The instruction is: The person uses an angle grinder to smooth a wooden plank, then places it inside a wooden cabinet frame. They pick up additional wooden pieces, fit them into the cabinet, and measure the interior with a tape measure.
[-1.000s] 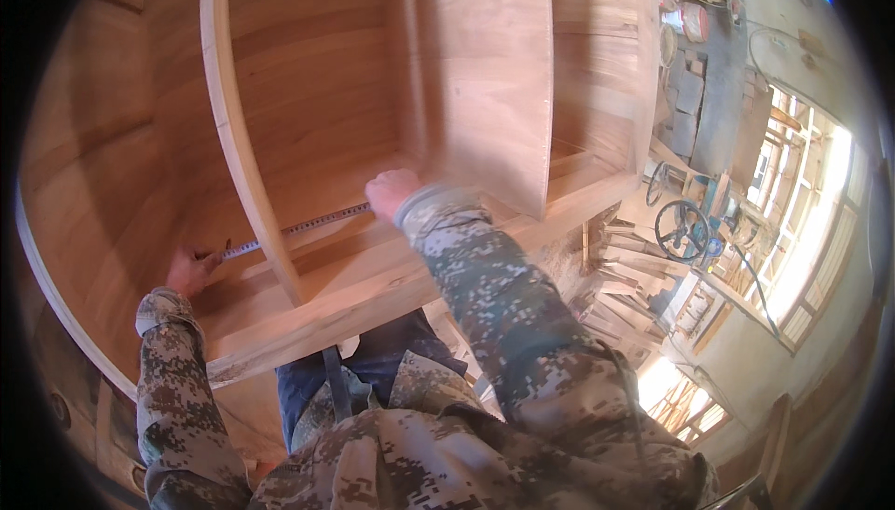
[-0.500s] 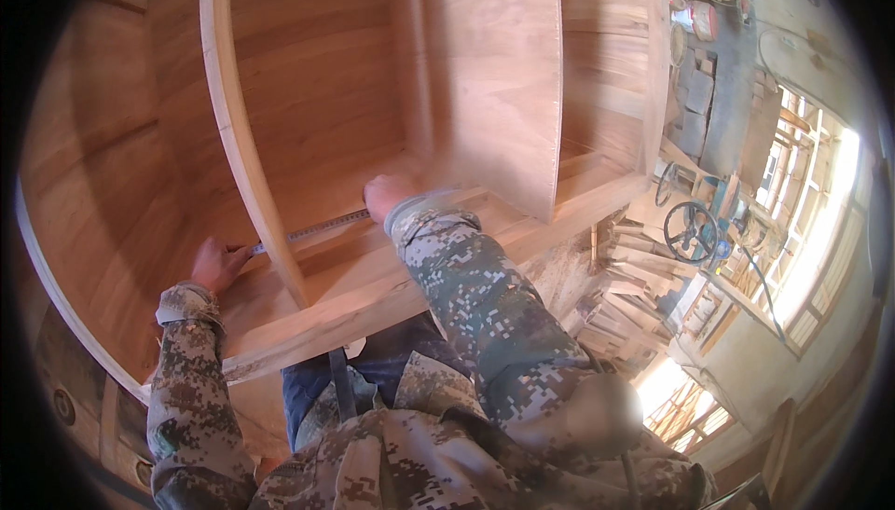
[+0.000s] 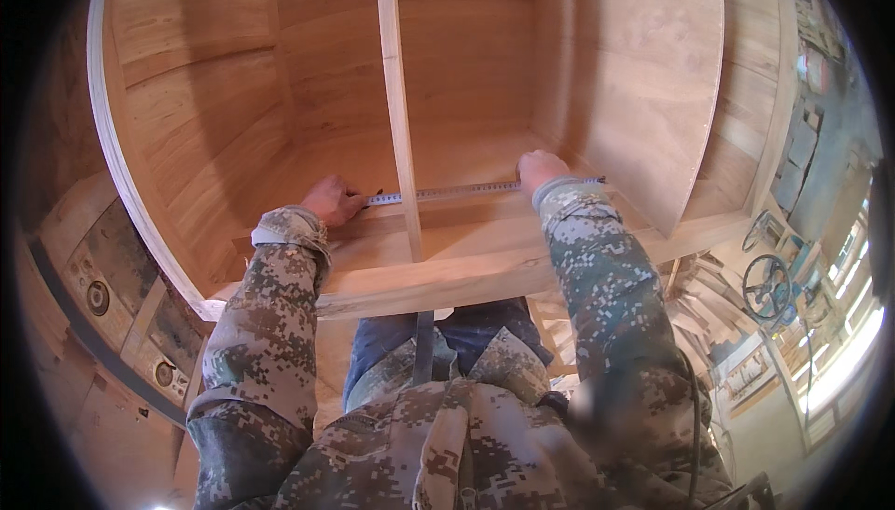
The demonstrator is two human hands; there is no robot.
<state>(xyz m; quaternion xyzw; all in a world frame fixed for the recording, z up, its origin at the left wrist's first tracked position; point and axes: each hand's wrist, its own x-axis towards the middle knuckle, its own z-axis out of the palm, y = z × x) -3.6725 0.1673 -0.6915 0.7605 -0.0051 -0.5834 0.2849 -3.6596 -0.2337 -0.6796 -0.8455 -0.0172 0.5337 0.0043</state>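
Observation:
A measuring tape's pale marked blade (image 3: 449, 192) stretches left to right inside a large wooden cabinet, just above its floor and passing behind a slim upright post (image 3: 395, 81). My left hand (image 3: 334, 200), left of the post, has its fingers closed on the blade's left end. On the other side, my right hand (image 3: 540, 171) pinches the blade, and a short length sticks out beyond it toward the divider panel (image 3: 648, 72). Its fingertips are partly hidden by the hand itself. Both my forearms, in camouflage sleeves, reach over the cabinet's front rail (image 3: 447, 286).
The cabinet's left side wall (image 3: 200, 90) has a pale front edge. At the right are a handwheel (image 3: 766, 286) on a machine and a heap of wood offcuts (image 3: 704, 300). Two round speaker-like parts, one a dark ring (image 3: 97, 297), show at lower left.
The view has swung left, so the cabinet and both hands appear further right and straighter. The blade now shows past my right hand. Both hands still hold it.

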